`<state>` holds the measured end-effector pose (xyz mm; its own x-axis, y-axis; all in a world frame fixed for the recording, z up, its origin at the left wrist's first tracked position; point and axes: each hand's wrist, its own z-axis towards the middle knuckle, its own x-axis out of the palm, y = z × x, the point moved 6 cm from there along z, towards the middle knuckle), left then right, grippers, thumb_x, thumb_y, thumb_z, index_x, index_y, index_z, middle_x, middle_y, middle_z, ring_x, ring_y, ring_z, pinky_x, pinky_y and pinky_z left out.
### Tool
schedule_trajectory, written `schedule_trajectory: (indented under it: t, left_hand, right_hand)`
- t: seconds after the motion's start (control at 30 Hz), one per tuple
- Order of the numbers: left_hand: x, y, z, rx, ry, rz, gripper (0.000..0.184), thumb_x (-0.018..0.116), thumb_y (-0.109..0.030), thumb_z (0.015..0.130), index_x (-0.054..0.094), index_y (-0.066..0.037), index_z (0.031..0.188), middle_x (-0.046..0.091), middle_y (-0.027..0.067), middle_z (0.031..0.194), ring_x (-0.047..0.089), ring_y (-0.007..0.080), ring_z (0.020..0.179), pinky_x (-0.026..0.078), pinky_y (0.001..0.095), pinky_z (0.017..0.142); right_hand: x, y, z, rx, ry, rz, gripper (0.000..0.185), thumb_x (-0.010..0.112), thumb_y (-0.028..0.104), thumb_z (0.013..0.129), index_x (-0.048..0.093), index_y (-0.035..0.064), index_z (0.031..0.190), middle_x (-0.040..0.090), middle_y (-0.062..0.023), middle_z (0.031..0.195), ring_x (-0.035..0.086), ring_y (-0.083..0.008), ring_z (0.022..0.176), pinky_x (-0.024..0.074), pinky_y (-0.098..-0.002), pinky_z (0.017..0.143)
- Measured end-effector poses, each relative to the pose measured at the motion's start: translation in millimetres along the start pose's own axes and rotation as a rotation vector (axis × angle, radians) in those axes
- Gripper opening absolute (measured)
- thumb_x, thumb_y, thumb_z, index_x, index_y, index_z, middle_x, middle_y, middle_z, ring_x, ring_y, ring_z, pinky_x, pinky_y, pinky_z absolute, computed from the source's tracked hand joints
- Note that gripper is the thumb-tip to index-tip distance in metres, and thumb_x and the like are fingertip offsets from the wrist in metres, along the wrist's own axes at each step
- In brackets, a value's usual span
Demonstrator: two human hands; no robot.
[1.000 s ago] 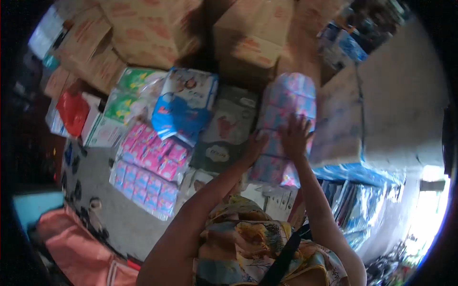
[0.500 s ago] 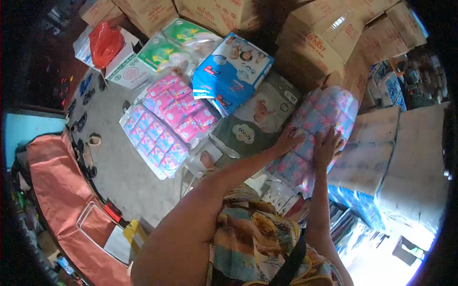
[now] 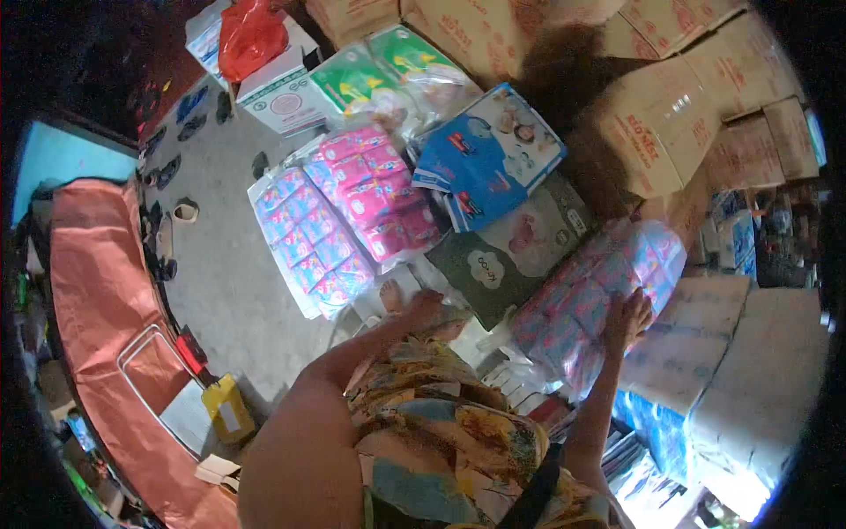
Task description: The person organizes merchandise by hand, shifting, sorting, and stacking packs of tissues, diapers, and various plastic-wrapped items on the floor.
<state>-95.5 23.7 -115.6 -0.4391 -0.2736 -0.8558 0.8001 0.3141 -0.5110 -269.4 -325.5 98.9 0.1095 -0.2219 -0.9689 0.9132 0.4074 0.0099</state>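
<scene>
A clear plastic bundle of pink and blue packets [image 3: 573, 291] leans at the right, between a dark green pack and some pale wrapped bales. My right hand [image 3: 629, 319] is at its right edge, fingers bent against the plastic. Away from the bundle, my left hand [image 3: 425, 310] is low by my bare foot [image 3: 390, 295]; blur hides its fingers. The dark green diaper pack [image 3: 493, 269] lies just ahead of it, partly under a blue diaper pack [image 3: 493, 159]. Left of these sit a bundle of pink packets [image 3: 374, 194] and one of blue-and-pink packets [image 3: 313, 242].
Cardboard cartons [image 3: 656, 132] are stacked at the back and right. Green-and-white packs [image 3: 388, 75] lie beside a white box [image 3: 282, 97] with a red plastic bag [image 3: 251, 40]. Pale wrapped bales [image 3: 758, 353] stand at right. Shoes [image 3: 185, 210] and an orange-red cover [image 3: 106, 291] are at left.
My left hand has come off the pink-and-blue bundle and moved left toward my foot. My right hand stays at the bundle's right side. The view has shifted, so the goods appear lower and farther right.
</scene>
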Motion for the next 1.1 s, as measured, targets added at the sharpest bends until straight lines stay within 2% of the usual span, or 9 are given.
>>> schedule_trajectory:
  t: [0.1, 0.2, 0.3, 0.53, 0.6, 0.67, 0.9, 1.0, 1.1]
  left_hand:
    - [35.8, 136.8, -75.7, -0.584, -0.232, -0.6, 0.017, 0.054, -0.02, 0.067, 0.059, -0.004, 0.066, 0.055, 0.0071, 0.068, 0.052, 0.0195, 0.068, 0.041, 0.0311, 0.06]
    - [-51.5, 151.9, -101.5, -1.188, -0.689, -0.925, 0.014, 0.053, -0.016, 0.072, 0.057, -0.003, 0.073, 0.052, 0.0044, 0.059, 0.049, 0.0133, 0.053, 0.039, 0.0242, 0.048]
    - [-47.0, 200.3, -104.9, -1.239, -0.793, -0.731, 0.02, 0.054, -0.019, 0.072, 0.054, -0.002, 0.083, 0.051, 0.0021, 0.06, 0.046, 0.0099, 0.055, 0.037, 0.0255, 0.046]
    - [-50.9, 214.9, -20.6, -0.922, -0.568, -1.335, 0.046, 0.053, -0.035, 0.073, 0.041, 0.0, 0.099, 0.053, 0.003, 0.073, 0.048, 0.0159, 0.053, 0.04, 0.0286, 0.044]
    - [-114.5, 175.0, -9.4, -1.263, -0.247, -0.924, 0.05, 0.056, -0.042, 0.07, 0.043, -0.002, 0.096, 0.051, 0.0022, 0.063, 0.048, 0.0157, 0.051, 0.037, 0.0293, 0.043]
    - [-112.9, 183.3, -4.8, -1.044, -0.27, -1.015, 0.05, 0.057, -0.045, 0.068, 0.044, -0.003, 0.094, 0.049, 0.0012, 0.06, 0.047, 0.0155, 0.049, 0.036, 0.0296, 0.043]
    - [-148.0, 182.7, -42.8, -1.178, -0.177, -1.359, 0.051, 0.045, -0.043, 0.077, 0.04, -0.008, 0.114, 0.046, 0.0156, 0.107, 0.049, 0.0257, 0.09, 0.041, 0.0411, 0.07]
    - [-132.6, 186.3, -63.5, -0.725, 0.106, -1.624, 0.073, 0.041, -0.056, 0.072, 0.023, -0.008, 0.123, 0.019, 0.018, 0.127, 0.018, 0.032, 0.117, 0.02, 0.0501, 0.091]
    - [-154.9, 156.8, -86.8, 0.666, -0.187, -1.424, 0.081, 0.042, -0.058, 0.069, 0.015, -0.005, 0.125, 0.013, 0.0158, 0.13, 0.009, 0.0315, 0.12, 0.009, 0.0517, 0.094]
  right_hand:
    - [-25.9, 39.2, 5.5, 0.1, 0.185, 0.023, 0.047, 0.054, 0.034, 0.071, 0.042, 0.0148, 0.112, 0.038, -0.0126, 0.116, 0.032, -0.0289, 0.109, 0.0278, -0.0432, 0.087]
    - [-28.6, 78.0, 10.4, -0.34, -0.254, 0.303, 0.045, 0.057, 0.021, 0.07, 0.043, 0.0007, 0.108, 0.044, -0.0173, 0.106, 0.042, -0.027, 0.1, 0.0318, -0.0345, 0.087]
    - [7.3, 140.8, -7.2, -0.273, 0.095, 0.974, 0.037, 0.052, 0.02, 0.074, 0.044, -0.0015, 0.104, 0.046, -0.0159, 0.102, 0.045, -0.0267, 0.095, 0.0337, -0.0346, 0.083]
    - [51.8, 299.7, -163.5, -1.117, 0.539, 0.482, 0.034, 0.047, 0.028, 0.077, 0.047, 0.0025, 0.1, 0.052, -0.0106, 0.094, 0.051, -0.0236, 0.082, 0.0402, -0.0331, 0.069]
    - [66.9, 310.6, -193.2, -1.081, 0.768, 0.572, 0.034, 0.046, 0.029, 0.077, 0.048, 0.0036, 0.1, 0.053, -0.0101, 0.092, 0.052, -0.0226, 0.079, 0.0414, -0.0328, 0.066]
    - [81.8, 317.9, -212.3, -0.856, 1.208, 0.814, 0.034, 0.046, 0.03, 0.077, 0.048, 0.0049, 0.1, 0.054, -0.0108, 0.086, 0.052, -0.0209, 0.077, 0.042, -0.0323, 0.064]
    - [144.8, 333.8, -178.5, -1.208, 0.901, 0.141, 0.04, 0.043, 0.037, 0.079, 0.047, 0.0071, 0.105, 0.055, -0.0087, 0.085, 0.052, -0.0178, 0.073, 0.042, -0.0317, 0.059]
    - [171.6, 352.0, -184.6, 0.269, 1.77, 1.482, 0.038, 0.04, 0.038, 0.08, 0.046, 0.0096, 0.106, 0.055, -0.0051, 0.089, 0.052, -0.017, 0.075, 0.0423, -0.031, 0.06]
    - [156.5, 395.8, -208.0, 0.429, 1.842, 1.401, 0.036, 0.038, 0.034, 0.082, 0.043, 0.0093, 0.109, 0.052, -0.0059, 0.097, 0.049, -0.0195, 0.087, 0.0407, -0.0306, 0.071]
